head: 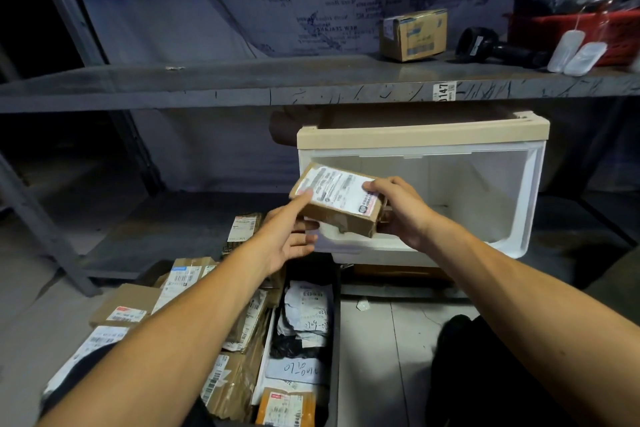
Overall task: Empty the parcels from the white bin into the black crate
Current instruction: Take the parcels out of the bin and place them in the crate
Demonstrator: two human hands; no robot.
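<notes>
Parcel (pixel 337 199): brown cardboard box with white label, held tilted in front of white bin
Right hand (pixel 401 211): gripping parcel's right end
Left hand (pixel 289 230): fingers straight, touching parcel's left end
White bin (pixel 526 191): tipped on its side on lower shelf
Black crate (pixel 334 340): below, holding labelled parcels

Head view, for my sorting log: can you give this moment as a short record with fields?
parcel in hand: brown cardboard box with white label, held in front of the white bin
left hand: fingers straight, touching the box's left end
right hand: gripping the box's right end
white bin: tipped on its side, opening toward the camera, inside looks empty
black crate: below the hands, holding labelled parcels
upper shelf: small carton
</notes>
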